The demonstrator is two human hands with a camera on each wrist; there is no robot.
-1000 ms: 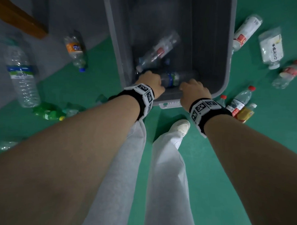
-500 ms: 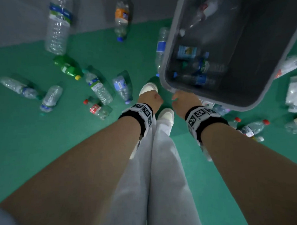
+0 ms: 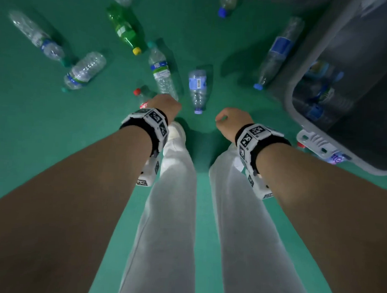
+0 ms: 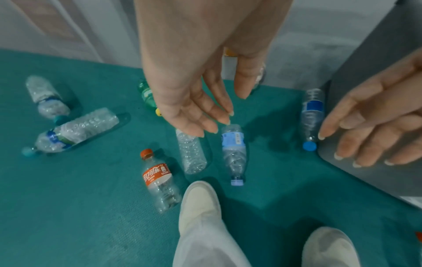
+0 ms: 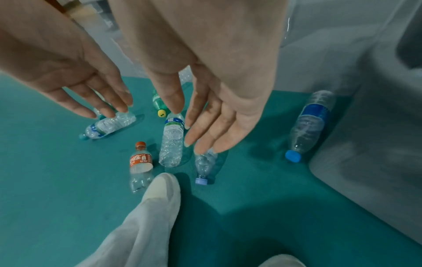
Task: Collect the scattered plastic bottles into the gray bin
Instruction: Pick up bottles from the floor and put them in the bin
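Turned away from the gray plastic bin (image 3: pixel 336 52), now at my right with several bottles inside; both hands have let go of its rim. Left hand (image 4: pixel 196 86) and right hand (image 5: pixel 212 101) hang empty, fingers loose, over clear plastic bottles (image 4: pixel 191 153) scattered on the green floor (image 3: pixel 56 141). Bin cut off at frame edge; red-capped cola bottle (image 4: pixel 157 180) by my shoe.

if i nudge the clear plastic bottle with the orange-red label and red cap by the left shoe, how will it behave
The clear plastic bottle with the orange-red label and red cap lies on its side on the green floor, so it would probably roll. It looks empty, so likely light and easily sent skidding. Its thin walls may dent under a firm grip.
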